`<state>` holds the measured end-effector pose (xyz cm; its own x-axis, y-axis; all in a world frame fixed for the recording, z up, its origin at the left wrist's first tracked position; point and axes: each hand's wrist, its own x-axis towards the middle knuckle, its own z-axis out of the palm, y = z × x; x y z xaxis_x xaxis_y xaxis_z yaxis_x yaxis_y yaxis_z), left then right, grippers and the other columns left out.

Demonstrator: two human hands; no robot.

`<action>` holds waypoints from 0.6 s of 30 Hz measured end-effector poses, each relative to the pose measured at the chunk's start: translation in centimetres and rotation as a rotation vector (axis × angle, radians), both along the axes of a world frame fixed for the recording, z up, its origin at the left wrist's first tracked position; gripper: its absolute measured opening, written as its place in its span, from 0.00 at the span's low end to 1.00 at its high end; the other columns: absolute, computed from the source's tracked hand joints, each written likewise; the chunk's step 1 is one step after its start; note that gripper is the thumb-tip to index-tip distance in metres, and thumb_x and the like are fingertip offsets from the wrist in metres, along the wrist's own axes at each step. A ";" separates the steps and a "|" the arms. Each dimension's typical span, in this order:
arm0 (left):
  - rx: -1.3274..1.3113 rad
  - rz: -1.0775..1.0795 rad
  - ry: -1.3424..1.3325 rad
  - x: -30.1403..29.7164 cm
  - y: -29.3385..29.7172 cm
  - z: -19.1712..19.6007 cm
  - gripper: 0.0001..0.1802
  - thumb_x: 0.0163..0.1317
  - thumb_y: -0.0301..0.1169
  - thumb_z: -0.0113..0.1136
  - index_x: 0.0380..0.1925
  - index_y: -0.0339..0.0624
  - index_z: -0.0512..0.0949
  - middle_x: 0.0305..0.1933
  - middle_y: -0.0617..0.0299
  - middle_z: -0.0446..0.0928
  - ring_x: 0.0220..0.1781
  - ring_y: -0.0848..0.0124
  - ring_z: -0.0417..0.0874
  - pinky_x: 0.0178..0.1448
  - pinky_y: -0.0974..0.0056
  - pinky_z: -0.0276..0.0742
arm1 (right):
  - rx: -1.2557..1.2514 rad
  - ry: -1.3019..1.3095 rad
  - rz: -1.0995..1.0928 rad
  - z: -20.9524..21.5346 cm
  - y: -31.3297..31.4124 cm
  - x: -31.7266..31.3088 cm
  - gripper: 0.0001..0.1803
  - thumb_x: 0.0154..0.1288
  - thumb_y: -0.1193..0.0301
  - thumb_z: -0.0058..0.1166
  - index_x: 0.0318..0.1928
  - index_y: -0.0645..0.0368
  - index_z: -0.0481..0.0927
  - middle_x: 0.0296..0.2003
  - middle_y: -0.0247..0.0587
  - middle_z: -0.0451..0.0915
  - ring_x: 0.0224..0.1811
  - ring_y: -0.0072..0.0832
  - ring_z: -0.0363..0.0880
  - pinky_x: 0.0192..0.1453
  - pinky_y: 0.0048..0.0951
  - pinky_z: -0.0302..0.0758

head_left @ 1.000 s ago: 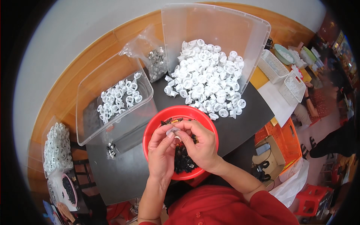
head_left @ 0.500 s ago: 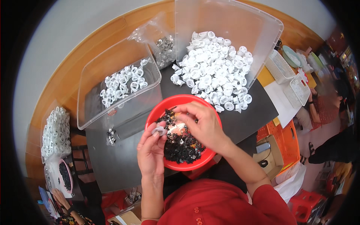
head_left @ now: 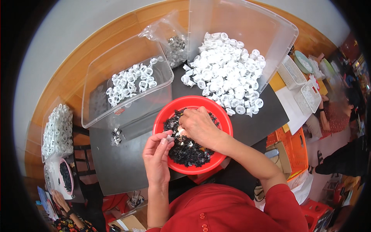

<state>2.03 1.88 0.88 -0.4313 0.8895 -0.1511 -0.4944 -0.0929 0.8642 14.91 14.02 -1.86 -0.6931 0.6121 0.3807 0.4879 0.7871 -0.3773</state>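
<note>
My left hand (head_left: 157, 154) pinches a small whitish plastic piece (head_left: 169, 138) between thumb and fingers, over the rim at the 9 o'clock side of a red basin (head_left: 193, 101). My right hand (head_left: 201, 125) curls downward inside the basin, near its centre, fingers bent to the small black bits (head_left: 189, 157); I cannot tell whether they grip any. From the basin, a clear bin (head_left: 147, 102) of white rings (head_left: 131, 83) sits at 10 o'clock on the dark table (head_left: 116, 166). A clear bag (head_left: 176, 50) of metallic bits is near 12, and a heap of white caps (head_left: 232, 77) lies at 1. A small silvery cluster (head_left: 116, 136) lies at 9; an orange crate (head_left: 298, 150) is past 3.
</note>
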 end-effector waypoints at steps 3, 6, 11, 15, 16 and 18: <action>0.008 -0.027 -0.003 -0.1 0.0 -0.4 0.11 0.64 0.27 0.56 0.45 0.35 0.76 0.46 0.52 0.79 0.43 0.72 0.80 0.50 0.69 0.77 | -0.101 0.166 0.069 1.1 -0.1 0.6 0.03 0.55 0.72 0.60 0.31 0.56 0.81 0.31 0.36 0.75 0.38 0.32 0.75 0.44 0.35 0.64; -0.008 -0.074 0.000 0.1 0.0 0.0 0.11 0.66 0.28 0.55 0.45 0.35 0.76 0.43 0.54 0.80 0.41 0.73 0.80 0.47 0.69 0.77 | -0.369 0.407 0.250 3.3 -0.5 1.6 0.02 0.57 0.75 0.59 0.32 0.58 0.81 0.33 0.37 0.76 0.38 0.32 0.76 0.44 0.34 0.68; -0.033 -0.273 -0.101 0.5 0.0 0.1 0.08 0.66 0.27 0.54 0.43 0.36 0.77 0.37 0.59 0.80 0.38 0.74 0.81 0.42 0.71 0.77 | -0.488 0.581 0.429 3.4 -0.8 2.7 0.06 0.55 0.79 0.60 0.35 0.60 0.81 0.34 0.39 0.76 0.39 0.31 0.76 0.42 0.30 0.72; -0.023 -0.287 -0.178 0.5 0.2 -0.5 0.08 0.64 0.28 0.56 0.40 0.36 0.76 0.38 0.57 0.79 0.38 0.71 0.80 0.43 0.70 0.75 | -0.485 0.577 0.405 3.4 -1.0 3.2 0.08 0.54 0.78 0.62 0.36 0.58 0.83 0.34 0.38 0.78 0.40 0.30 0.77 0.44 0.29 0.72; -0.024 -0.284 -0.221 0.5 0.2 -0.5 0.07 0.64 0.27 0.56 0.39 0.37 0.76 0.38 0.57 0.79 0.39 0.71 0.80 0.44 0.70 0.75 | -0.442 0.555 0.380 3.6 -1.1 3.2 0.08 0.54 0.79 0.63 0.37 0.58 0.84 0.35 0.38 0.80 0.41 0.29 0.79 0.45 0.29 0.73; -0.025 -0.281 -0.263 0.6 0.2 -0.5 0.06 0.63 0.26 0.57 0.38 0.37 0.76 0.38 0.57 0.80 0.40 0.71 0.80 0.45 0.70 0.75 | -0.401 0.530 0.337 3.6 -1.3 3.2 0.08 0.53 0.78 0.63 0.36 0.58 0.84 0.35 0.37 0.80 0.40 0.29 0.79 0.45 0.30 0.73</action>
